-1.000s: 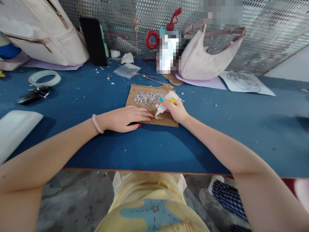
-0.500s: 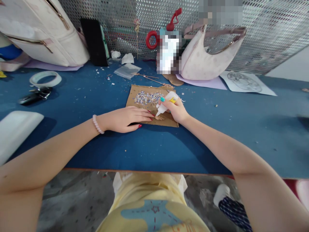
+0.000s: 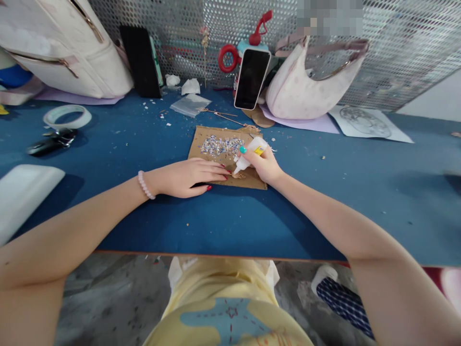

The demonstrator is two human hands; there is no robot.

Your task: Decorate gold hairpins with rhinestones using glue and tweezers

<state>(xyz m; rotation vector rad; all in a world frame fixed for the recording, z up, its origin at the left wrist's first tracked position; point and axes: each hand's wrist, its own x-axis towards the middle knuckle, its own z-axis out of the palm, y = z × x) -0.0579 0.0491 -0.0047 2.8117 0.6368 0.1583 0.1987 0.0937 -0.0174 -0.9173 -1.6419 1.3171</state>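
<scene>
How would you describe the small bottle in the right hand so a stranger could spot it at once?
Start at the brown cardboard sheet in the middle of the blue table. At its right edge, the right hand grips a small white glue bottle, nozzle tilted down at the cardboard. Its yellow label sets it apart from everything nearby.

My left hand has red nails; my right hand, a teal one. Glue bottle: white, yellow label. Cardboard: brown, speckled with pale multicoloured bits. Table: dark blue. Bracelet: pink beads.
</scene>
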